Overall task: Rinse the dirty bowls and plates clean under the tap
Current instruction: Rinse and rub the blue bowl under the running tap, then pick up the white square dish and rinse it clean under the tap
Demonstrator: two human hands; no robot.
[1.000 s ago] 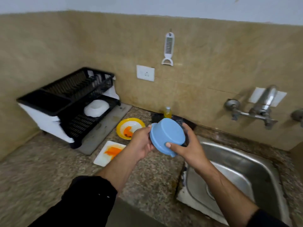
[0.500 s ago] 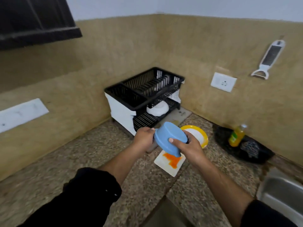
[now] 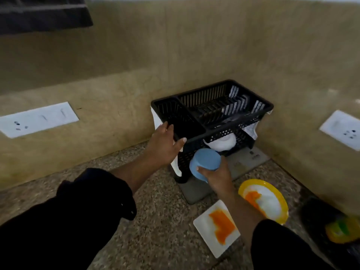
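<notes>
My right hand (image 3: 218,175) grips a blue bowl (image 3: 204,161), bottom up, at the open front of the lower shelf of a black dish rack (image 3: 210,114). A white bowl (image 3: 224,143) lies upside down on that shelf just behind the blue one. My left hand (image 3: 163,145) rests on the near left corner of the rack's top basket, fingers over its rim. A yellow-rimmed round plate (image 3: 272,199) and a white square plate (image 3: 212,230), both smeared with orange, lie on the counter to the lower right.
The rack stands on a grey mat (image 3: 245,162) in the wall corner of a speckled stone counter (image 3: 155,221). A yellow-green bottle (image 3: 342,230) on a dark tray sits at the far right. White wall sockets (image 3: 37,118) are on the left and right walls.
The view swung left from the sink to the rack. My left hand let go of the blue bowl and went to the rack's top corner; my right hand carried the bowl to the lower shelf.
</notes>
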